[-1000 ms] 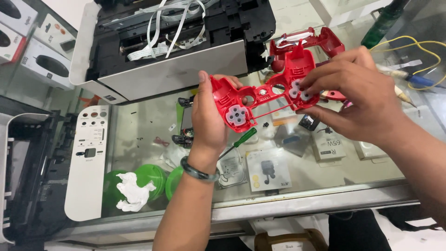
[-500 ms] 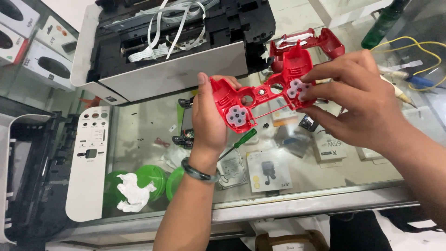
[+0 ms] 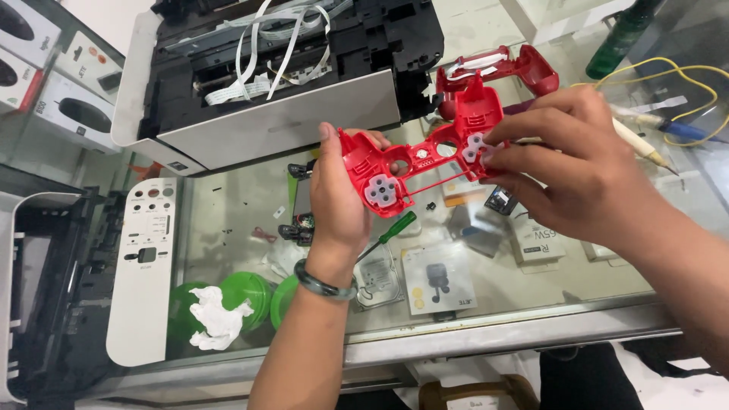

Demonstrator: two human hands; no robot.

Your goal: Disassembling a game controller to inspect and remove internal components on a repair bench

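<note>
A red game controller front shell [image 3: 425, 156] is held inside-up over a glass counter. My left hand [image 3: 338, 201] grips its left handle, thumb on the near edge, a dark bangle on the wrist. My right hand [image 3: 577, 156] holds the right side, fingertips pressing on a pale rubber button pad [image 3: 477, 146]. Another pale rubber pad [image 3: 382, 190] sits in the left part of the shell. The matching red back shell [image 3: 497, 72] lies on the counter behind it.
An opened printer [image 3: 281, 72] with loose ribbon cables stands at the back left. A white button panel [image 3: 144, 266] and dark printer frame [image 3: 45, 296] lie left. A green-handled screwdriver [image 3: 391, 231], yellow wires [image 3: 668, 76], a soldering pen [image 3: 638, 140] and small black parts rest on the glass.
The shell has barely moved. My right hand's fingers have shifted slightly over the right rubber pad.
</note>
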